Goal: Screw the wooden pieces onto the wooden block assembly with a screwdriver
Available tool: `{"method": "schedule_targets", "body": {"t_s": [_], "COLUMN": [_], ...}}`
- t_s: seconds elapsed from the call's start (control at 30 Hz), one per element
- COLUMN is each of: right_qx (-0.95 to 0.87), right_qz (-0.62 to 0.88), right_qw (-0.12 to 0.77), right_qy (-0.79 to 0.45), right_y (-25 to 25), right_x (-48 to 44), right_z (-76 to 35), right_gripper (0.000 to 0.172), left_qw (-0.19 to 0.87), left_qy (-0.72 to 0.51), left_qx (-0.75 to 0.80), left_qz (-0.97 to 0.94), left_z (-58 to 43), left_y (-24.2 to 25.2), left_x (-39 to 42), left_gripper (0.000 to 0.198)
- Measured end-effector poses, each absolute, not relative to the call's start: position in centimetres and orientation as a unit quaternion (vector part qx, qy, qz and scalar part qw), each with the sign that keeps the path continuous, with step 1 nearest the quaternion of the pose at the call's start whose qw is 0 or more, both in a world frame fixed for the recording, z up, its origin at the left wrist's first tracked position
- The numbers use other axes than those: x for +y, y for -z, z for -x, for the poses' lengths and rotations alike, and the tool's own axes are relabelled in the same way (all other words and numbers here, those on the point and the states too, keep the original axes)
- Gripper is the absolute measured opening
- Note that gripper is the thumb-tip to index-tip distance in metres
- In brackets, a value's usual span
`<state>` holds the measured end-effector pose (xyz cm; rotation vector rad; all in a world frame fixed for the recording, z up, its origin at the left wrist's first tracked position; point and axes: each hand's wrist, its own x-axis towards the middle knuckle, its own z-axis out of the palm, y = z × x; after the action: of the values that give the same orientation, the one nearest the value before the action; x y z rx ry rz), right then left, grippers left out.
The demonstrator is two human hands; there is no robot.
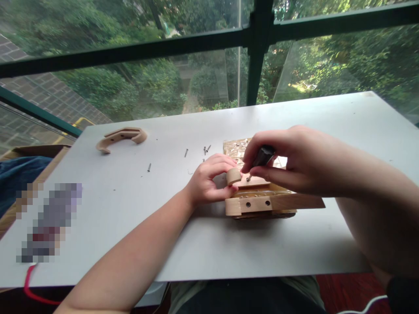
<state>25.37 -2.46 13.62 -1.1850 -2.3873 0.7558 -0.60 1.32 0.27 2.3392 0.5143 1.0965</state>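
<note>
My right hand is closed around the black handle of a screwdriver, tilted with its tip down at a hole in a pale wooden piece. The fingers of my left hand grip the rounded end of that wooden piece. It rests on a block wrapped in clear plastic and brown tape, partly hidden by my hands. A second wooden piece with two dark screw holes lies along the block's near side. Whether a screw sits under the tip is too small to tell.
Several loose screws lie on the white table left of the block. A curved wooden piece stands at the far left. A blurred-out object lies near the left edge, beside a cardboard box. Windows border the back.
</note>
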Motion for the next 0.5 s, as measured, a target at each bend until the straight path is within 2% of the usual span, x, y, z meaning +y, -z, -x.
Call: {"method": "schedule_targets", "body": {"t_s": [0.13, 0.5], "right_qx": [-0.842, -0.828], "right_qz": [0.426, 0.452], "right_qw": [0.182, 0.199], "right_qy": [-0.276, -0.265], "right_y": [-13.96, -13.06], "right_x": [-2.41, -2.56], "right_z": [-25.25, -24.88], "right_gripper": [0.019, 0.029], "left_qw": [0.243, 0.246], "left_qy": [-0.402, -0.404], "left_qx": [0.189, 0.177], "left_qz": [-0.862, -0.863], "left_z": [0.56, 0.52], "left_y": [-0.36, -0.50], "left_x": [1.32, 1.33], "left_gripper": [0.030, 0.030]}}
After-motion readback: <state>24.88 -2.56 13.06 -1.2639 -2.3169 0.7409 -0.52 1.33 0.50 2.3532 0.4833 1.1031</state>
